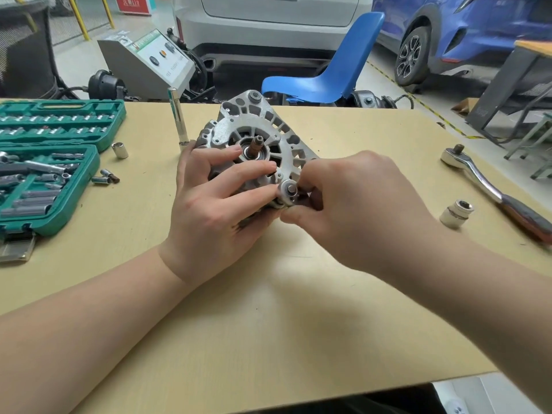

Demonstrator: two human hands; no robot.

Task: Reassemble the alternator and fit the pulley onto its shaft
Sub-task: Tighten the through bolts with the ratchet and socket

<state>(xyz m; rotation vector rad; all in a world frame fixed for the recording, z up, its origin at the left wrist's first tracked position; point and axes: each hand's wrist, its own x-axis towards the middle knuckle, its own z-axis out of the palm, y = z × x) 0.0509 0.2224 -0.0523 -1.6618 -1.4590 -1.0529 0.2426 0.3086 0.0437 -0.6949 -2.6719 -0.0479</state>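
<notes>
Both hands meet at the alternator [257, 138], which sits tilted on the tan table [268, 324] a little above the middle of the view, its ribbed front housing and bare threaded shaft [257, 144] turned toward the camera. At its 8 o'clock the left hand [215, 201] wraps the body, fingers curled across the housing face and thumb under the lower edge, so most of the lower left of the casing is hidden. At its 4 o'clock the right hand [355, 204] pinches at a round mounting lug [288, 191] on the lower rim; its fingertips are folded inward and blurred, so whether they hold a bolt or only the lug itself cannot be told. No pulley can be made out on the shaft. Behind the alternator at 11 o'clock a long chrome socket [176, 118] stands upright. At 9 o'clock lies an open green socket case [56, 162], cut off by the left edge, with a short socket [120, 150] and two small bits [106, 177] loose beside it. At 3 o'clock a ratchet wrench [490, 186] lies with its handle running out of the view, and a large socket [457, 213] stands just near it.
</notes>
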